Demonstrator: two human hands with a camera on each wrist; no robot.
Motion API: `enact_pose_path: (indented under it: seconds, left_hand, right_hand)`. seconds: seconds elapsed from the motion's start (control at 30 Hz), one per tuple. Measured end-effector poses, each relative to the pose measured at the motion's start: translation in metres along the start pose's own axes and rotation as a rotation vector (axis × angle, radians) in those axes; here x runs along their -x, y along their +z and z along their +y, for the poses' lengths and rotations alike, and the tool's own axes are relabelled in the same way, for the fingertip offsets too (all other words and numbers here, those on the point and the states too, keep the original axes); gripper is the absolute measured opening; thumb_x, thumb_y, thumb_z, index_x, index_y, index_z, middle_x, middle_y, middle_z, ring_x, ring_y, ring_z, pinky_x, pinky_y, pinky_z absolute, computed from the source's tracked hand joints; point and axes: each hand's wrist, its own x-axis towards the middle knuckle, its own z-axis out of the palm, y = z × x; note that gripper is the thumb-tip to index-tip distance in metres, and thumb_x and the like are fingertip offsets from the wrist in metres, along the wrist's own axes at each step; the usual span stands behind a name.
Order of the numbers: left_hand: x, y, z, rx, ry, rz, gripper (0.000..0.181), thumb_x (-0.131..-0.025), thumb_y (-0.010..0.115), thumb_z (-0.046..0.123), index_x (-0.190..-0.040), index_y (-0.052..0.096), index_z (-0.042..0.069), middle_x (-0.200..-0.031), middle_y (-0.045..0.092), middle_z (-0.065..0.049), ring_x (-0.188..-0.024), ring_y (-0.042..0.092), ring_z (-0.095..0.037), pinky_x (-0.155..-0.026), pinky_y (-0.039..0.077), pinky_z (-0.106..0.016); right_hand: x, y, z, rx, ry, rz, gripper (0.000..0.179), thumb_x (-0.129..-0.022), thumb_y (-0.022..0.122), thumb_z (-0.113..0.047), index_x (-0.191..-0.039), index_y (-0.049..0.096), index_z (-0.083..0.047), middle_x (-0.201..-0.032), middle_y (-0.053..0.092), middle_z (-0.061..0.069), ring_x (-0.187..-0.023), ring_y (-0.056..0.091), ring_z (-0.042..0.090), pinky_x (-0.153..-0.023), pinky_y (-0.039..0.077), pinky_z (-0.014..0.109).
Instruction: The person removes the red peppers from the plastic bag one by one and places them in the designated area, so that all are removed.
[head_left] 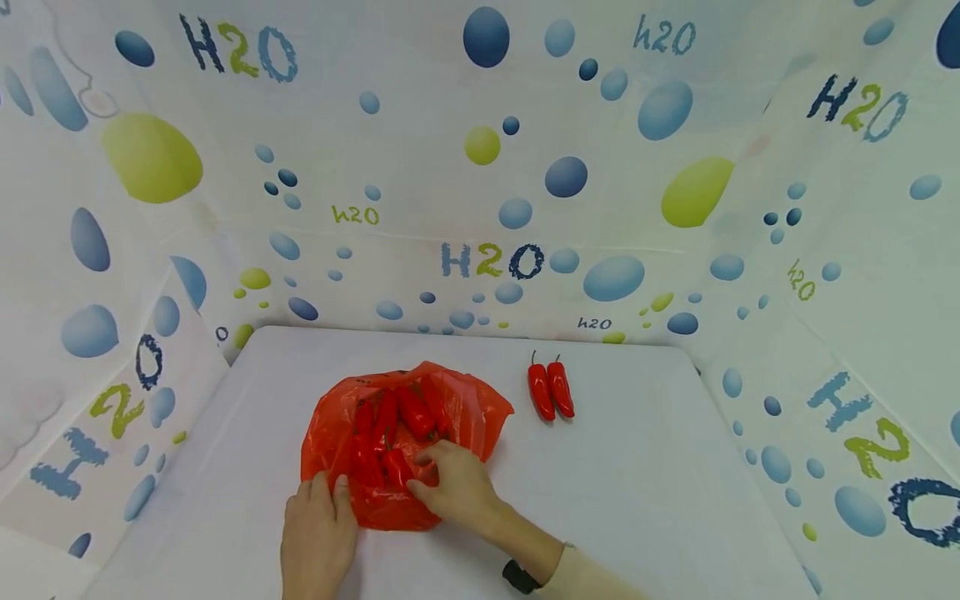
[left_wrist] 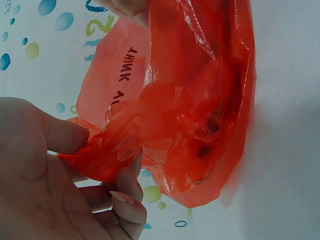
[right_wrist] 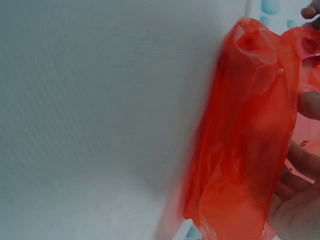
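A red plastic bag (head_left: 480,408), its mouth spread wide, lies on the white table with several red chili peppers (head_left: 414,412) inside. My left hand (head_left: 318,525) is at the bag's near left side. In the left wrist view, its thumb and fingers pinch a gathered fold of the bag (left_wrist: 190,100). My right hand (head_left: 459,487) reaches over the near right rim into the bag, thumb and fingers apart beside a pepper (head_left: 397,468). The right wrist view shows the bag's wall (right_wrist: 240,150) hiding part of that hand; no pepper shows between its fingers.
Two red chili peppers (head_left: 551,390) with thin stems lie side by side on the table, right of the bag and farther back. A white sheet printed with drops and "H2O" (head_left: 491,261) hangs behind the white table (head_left: 637,467) and along both sides.
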Motion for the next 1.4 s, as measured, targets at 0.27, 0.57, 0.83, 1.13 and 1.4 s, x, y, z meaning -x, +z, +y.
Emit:
enact_pose_path:
  seconds: [0.27, 0.57, 0.83, 1.13, 1.4]
  left_hand:
    - [-0.001, 0.001, 0.001, 0.000, 0.014, 0.010, 0.040, -0.111, 0.044, 0.024, -0.126, 0.053, -0.012, -0.108, 0.059, -0.028, -0.100, 0.053, -0.046, -0.082, 0.049, -0.059]
    - [0.000, 0.002, 0.002, 0.000, 0.014, 0.008, 0.040, -0.111, 0.043, 0.023, -0.128, 0.053, -0.013, -0.109, 0.059, -0.029, -0.103, 0.053, -0.047, -0.084, 0.049, -0.060]
    - [-0.001, 0.005, 0.002, 0.001, 0.031, 0.028, 0.042, -0.111, 0.043, 0.024, -0.128, 0.053, -0.014, -0.112, 0.059, -0.031, -0.104, 0.053, -0.049, -0.084, 0.048, -0.061]
    - [-0.002, 0.006, 0.005, -0.005, 0.007, 0.004, 0.041, -0.111, 0.044, 0.023, -0.129, 0.052, -0.014, -0.112, 0.059, -0.030, -0.103, 0.053, -0.047, -0.083, 0.049, -0.059]
    - [-0.002, 0.006, 0.008, -0.009, -0.007, -0.019, 0.039, -0.110, 0.045, 0.023, -0.126, 0.052, -0.012, -0.103, 0.058, -0.024, -0.098, 0.051, -0.042, -0.079, 0.050, -0.054]
  right_hand:
    - [-0.002, 0.011, 0.007, 0.087, -0.001, -0.044, 0.040, -0.089, 0.083, -0.038, -0.119, 0.075, -0.013, -0.104, 0.072, -0.008, -0.088, 0.060, 0.001, -0.074, 0.052, 0.020]
    - [-0.002, 0.014, 0.004, 0.078, 0.040, -0.109, 0.044, -0.087, 0.085, -0.040, -0.120, 0.073, -0.013, -0.086, 0.065, -0.012, -0.074, 0.052, 0.000, -0.065, 0.047, 0.018]
    - [-0.003, 0.017, 0.005, 0.135, 0.079, -0.123, 0.034, -0.082, 0.089, -0.039, -0.099, 0.071, -0.016, -0.071, 0.055, -0.013, -0.064, 0.049, 0.002, -0.057, 0.044, 0.019]
    - [-0.002, 0.013, 0.007, -0.012, 0.138, -0.106, 0.042, -0.081, 0.089, -0.034, -0.114, 0.075, -0.012, -0.083, 0.067, -0.015, -0.075, 0.057, 0.000, -0.068, 0.051, 0.022]
    - [-0.001, 0.006, 0.008, -0.064, 0.090, -0.046, 0.041, -0.081, 0.088, -0.030, -0.114, 0.075, -0.009, -0.087, 0.069, -0.012, -0.080, 0.060, 0.003, -0.071, 0.052, 0.022]
